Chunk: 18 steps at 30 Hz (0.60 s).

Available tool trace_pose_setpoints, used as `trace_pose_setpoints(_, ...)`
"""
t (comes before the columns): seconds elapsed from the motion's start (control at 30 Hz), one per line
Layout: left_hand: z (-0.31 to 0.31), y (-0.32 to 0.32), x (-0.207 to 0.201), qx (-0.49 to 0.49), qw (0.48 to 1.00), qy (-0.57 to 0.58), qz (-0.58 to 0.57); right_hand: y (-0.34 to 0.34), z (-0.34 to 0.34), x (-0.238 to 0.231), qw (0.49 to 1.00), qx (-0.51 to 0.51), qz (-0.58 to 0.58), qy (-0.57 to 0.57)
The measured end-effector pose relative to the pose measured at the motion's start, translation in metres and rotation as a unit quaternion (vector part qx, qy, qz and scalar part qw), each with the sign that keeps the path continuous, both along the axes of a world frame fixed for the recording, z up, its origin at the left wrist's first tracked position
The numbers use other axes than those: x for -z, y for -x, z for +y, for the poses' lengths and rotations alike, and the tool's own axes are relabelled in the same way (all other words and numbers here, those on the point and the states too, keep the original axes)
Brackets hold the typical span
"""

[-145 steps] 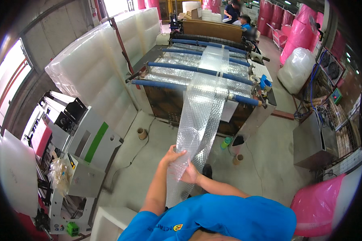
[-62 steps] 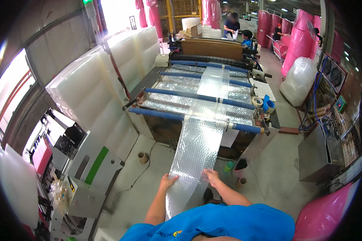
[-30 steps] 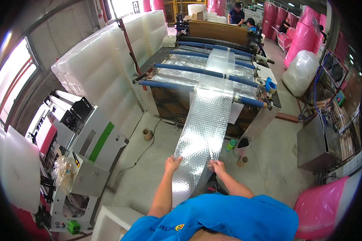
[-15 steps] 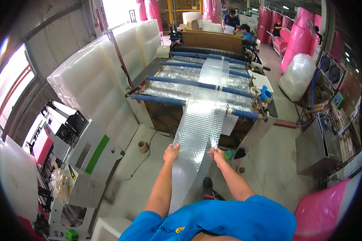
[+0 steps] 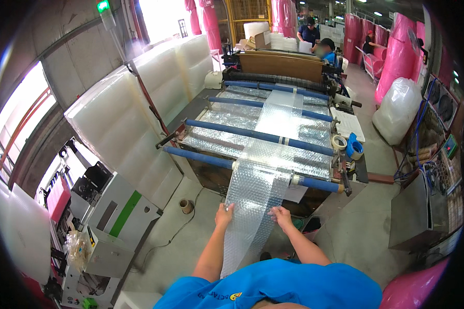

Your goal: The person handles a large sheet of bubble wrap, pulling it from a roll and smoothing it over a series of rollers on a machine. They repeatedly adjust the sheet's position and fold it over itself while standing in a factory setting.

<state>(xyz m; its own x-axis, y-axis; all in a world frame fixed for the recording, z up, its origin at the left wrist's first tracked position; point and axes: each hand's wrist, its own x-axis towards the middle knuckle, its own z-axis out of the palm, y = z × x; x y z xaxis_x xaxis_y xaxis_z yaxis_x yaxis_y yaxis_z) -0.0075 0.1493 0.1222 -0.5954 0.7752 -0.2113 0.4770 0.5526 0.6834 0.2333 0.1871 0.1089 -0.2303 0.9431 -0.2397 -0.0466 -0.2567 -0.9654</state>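
A long strip of clear bubble wrap (image 5: pixel 254 198) comes off the front blue roller (image 5: pixel 198 157) of a wide machine and hangs down toward me. My left hand (image 5: pixel 224 215) is closed on the strip's left edge, thumb on top. At the opposite edge, my right hand (image 5: pixel 280 217) pinches the film between thumb and fingers. Between my hands the strip stays spread, and its lower end drops out of sight by my blue shirt. Farther back, the film passes over several more blue rollers (image 5: pixel 263 135), with a wider silvery bubble sheet (image 5: pixel 232 116) under it.
Tape rolls (image 5: pixel 354 149) sit on the machine's right side. Tall wrapped white blocks (image 5: pixel 123 108) line its left. A grey machine with a green stripe (image 5: pixel 123 213) stands near left. A cardboard tube (image 5: pixel 186 206) and a cable are on the floor. Co-workers (image 5: pixel 309 33) stand at the back.
My view has shifted, so the machine looks closer and lower. Both hands keep hold of the strip's edges and sit nearer the front roller.
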Motion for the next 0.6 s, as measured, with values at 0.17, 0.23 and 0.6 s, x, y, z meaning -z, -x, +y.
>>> trace_pose_setpoints(0.17,-0.016,-0.004,0.015,-0.009,0.998,-0.031,-0.054,-0.010,0.017,0.004,0.999,-0.038,-0.010,0.021)
trace_pose_setpoints(0.23,-0.031,-0.004,0.030,-0.017,0.999,-0.014,-0.034,-0.014,0.029,0.011,0.998,-0.050,-0.024,0.019)
trace_pose_setpoints(0.6,-0.054,-0.027,0.040,-0.074,0.994,0.059,0.045,-0.013,0.000,0.025,0.988,-0.071,-0.027,0.131)
